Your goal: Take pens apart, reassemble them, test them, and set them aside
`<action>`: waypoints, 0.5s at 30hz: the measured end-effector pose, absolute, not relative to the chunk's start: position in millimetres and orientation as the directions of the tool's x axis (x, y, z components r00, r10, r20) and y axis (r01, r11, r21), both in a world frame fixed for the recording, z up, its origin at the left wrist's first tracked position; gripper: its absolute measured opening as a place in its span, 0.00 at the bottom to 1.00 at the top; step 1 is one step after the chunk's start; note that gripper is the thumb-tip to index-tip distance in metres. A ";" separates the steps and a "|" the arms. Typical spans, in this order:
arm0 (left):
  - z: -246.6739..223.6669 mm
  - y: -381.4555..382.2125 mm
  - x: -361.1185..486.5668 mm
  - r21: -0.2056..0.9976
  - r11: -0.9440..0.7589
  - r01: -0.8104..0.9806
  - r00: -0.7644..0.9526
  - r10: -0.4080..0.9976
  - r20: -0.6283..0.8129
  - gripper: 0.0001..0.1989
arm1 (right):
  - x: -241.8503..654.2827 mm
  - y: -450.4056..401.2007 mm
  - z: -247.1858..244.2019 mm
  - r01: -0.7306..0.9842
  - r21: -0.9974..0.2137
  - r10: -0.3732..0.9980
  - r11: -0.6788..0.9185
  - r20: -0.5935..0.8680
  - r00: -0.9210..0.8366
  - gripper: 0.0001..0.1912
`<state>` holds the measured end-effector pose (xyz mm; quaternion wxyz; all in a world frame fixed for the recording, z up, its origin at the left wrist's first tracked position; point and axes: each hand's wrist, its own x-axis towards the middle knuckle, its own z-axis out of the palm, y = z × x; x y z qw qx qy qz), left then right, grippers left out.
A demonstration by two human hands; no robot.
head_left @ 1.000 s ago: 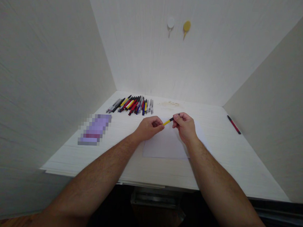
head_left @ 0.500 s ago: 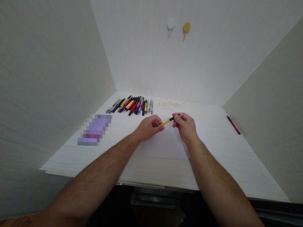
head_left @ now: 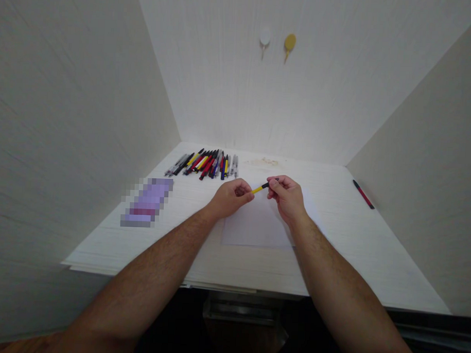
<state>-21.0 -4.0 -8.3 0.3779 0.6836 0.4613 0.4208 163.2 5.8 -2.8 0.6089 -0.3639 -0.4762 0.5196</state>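
- Head view, landmark: a white sheet of paper (head_left: 259,231) lying flat on a pale tabletop (head_left: 375,258).
- Above the paper's far part, a yellow-and-black pen (head_left: 260,188) slants between two bare hands.
- The left hand (head_left: 231,198), over the paper's far left corner, pinches the pen's yellow end between thumb and fingers.
- The right hand (head_left: 287,196), over the paper's far right part, grips the black end, partly hiding it.
- The right forearm (head_left: 325,254) crosses the paper, covering much of its right side.
- Beyond the paper to the left, a crowded pile of pens (head_left: 208,164): red, yellow, black, blue and clear.
- Left of the paper, a purple rectangular item (head_left: 148,199), too pixelated to identify.
- Well right of the paper, a single red-and-black pen (head_left: 363,194) beside the right wall (head_left: 429,173).
- Directly beyond the paper, a brownish smudge (head_left: 269,161); above that, a white hook (head_left: 265,37) and a yellow hook (head_left: 290,42) on the back wall (head_left: 231,89).
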 end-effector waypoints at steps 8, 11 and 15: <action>-6.7 -4.4 -20.7 0.927 -0.219 0.306 0.337 0.935 0.110 0.13 | 164.8 7.1 -4.0 -0.299 -0.937 0.983 0.179 0.182 0.018 0.10; -6.7 -4.1 -20.9 0.912 -0.246 0.328 0.268 0.950 0.160 0.11 | 164.6 7.3 -5.0 -0.302 -0.936 0.983 0.181 0.186 0.012 0.11; -5.1 -4.8 -20.8 0.947 -0.164 0.278 0.286 0.955 0.081 0.13 | 164.7 7.1 -5.3 -0.309 -0.933 0.982 0.184 0.188 0.016 0.11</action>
